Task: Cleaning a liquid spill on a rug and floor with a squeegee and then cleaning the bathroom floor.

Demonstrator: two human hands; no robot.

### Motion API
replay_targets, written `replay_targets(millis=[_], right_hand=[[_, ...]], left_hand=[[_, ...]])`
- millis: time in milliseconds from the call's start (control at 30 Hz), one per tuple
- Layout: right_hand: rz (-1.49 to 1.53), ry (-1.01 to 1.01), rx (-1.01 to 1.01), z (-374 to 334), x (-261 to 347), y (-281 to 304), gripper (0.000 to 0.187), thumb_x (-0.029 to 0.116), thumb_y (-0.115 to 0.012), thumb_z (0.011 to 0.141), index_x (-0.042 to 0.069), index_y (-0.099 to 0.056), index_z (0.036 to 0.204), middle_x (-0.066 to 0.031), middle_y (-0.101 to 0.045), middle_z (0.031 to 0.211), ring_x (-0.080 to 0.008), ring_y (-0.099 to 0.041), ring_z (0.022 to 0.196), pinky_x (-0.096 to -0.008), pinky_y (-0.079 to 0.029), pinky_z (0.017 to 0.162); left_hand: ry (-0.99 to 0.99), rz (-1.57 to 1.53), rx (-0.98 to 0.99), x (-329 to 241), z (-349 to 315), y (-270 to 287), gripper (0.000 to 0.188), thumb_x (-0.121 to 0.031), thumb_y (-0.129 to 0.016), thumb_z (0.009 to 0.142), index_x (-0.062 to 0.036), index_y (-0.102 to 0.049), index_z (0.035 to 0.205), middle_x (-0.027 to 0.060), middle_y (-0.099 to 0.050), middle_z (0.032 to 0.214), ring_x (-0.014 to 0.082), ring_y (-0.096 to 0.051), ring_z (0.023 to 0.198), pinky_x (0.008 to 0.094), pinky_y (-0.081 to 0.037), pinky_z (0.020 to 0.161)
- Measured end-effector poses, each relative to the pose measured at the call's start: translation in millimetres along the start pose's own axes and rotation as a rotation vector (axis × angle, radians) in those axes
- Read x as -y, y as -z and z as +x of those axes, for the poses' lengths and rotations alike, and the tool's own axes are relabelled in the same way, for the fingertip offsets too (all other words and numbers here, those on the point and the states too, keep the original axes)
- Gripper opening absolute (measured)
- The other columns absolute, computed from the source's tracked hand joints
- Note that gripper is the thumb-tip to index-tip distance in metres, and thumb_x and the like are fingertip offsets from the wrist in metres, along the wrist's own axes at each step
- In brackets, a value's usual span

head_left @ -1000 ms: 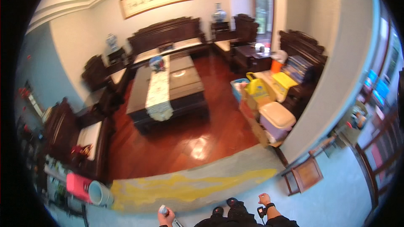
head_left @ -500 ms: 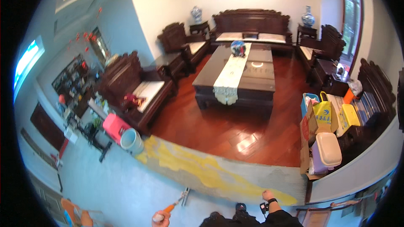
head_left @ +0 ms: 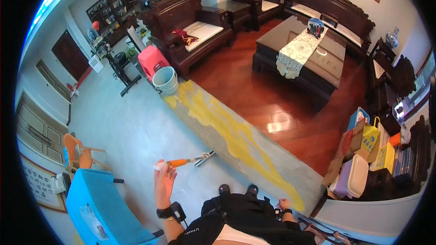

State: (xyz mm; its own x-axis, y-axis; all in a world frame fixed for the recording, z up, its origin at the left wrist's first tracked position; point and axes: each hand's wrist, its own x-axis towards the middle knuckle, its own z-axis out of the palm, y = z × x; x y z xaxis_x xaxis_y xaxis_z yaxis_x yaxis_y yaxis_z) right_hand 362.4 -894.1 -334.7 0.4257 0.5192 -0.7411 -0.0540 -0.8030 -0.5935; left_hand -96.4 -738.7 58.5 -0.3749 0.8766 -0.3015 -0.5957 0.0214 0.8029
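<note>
The pale blue-grey floor [head_left: 136, 127] spreads widest, meeting a glossy red-brown wood floor [head_left: 218, 77] beyond the long grey-and-yellow rug [head_left: 236, 143], which runs slantwise at 2 o'clock from the left hand [head_left: 165, 179]. On the wood floor stands the dark table [head_left: 278, 36], between 1 and 2 o'clock from that hand and well apart from it, a pale patterned runner [head_left: 297, 54] laid across its top. A carved armchair [head_left: 170, 11] with a white seat cushion stands near 12 o'clock, and a blue upholstered piece [head_left: 100, 190] sits at 8 o'clock. A purple tub [head_left: 352, 179] with a cream lid is between 2 and 3 o'clock from the right hand [head_left: 284, 203]; a light blue bucket [head_left: 165, 79] is at 12 o'clock from the left. The orange-handled tool [head_left: 179, 162] points from the left hand toward 2 o'clock, its flat grey head near the rug's edge, at 10 o'clock from the right hand and well apart from it; whether the head touches the floor, I cannot tell. The left hand is partly closed, fingers bent around the handle's pale end. The right hand, just past 3 o'clock from the left, appears curled into a loose fist. Smallest is the black wristband [head_left: 166, 213] below the left hand.
</note>
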Motion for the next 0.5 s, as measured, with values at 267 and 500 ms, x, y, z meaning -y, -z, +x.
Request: replay_targets(millis=[267,500], right_hand=[[-0.052,0.084,-0.083,-19,9,10,0.014,0.011,-0.046,0.075,-0.002,-0.051,0.078,-0.0144,-0.055,0.053,-0.0217,-0.057,0.044,-0.0295,-0.045,0.04],[-0.054,0.032,-0.099,-22,0,8,0.018,0.012,-0.046,0.073,-0.004,-0.051,0.08,-0.0153,-0.057,0.056,-0.0218,-0.059,0.048,-0.0305,-0.047,0.044]], left_hand=[[-0.741,1.016,-0.046,31,51,3,0.017,-0.011,-0.058,0.076,-0.0043,-0.045,0.068,-0.0003,-0.044,0.062,0.0078,-0.038,0.057,0.0199,-0.034,0.054],[-0.607,0.606,0.006,46,97,-1,0.017,-0.005,-0.054,0.075,-0.0036,-0.038,0.068,0.0018,-0.042,0.055,0.0129,-0.039,0.049,0.0247,-0.037,0.053]])
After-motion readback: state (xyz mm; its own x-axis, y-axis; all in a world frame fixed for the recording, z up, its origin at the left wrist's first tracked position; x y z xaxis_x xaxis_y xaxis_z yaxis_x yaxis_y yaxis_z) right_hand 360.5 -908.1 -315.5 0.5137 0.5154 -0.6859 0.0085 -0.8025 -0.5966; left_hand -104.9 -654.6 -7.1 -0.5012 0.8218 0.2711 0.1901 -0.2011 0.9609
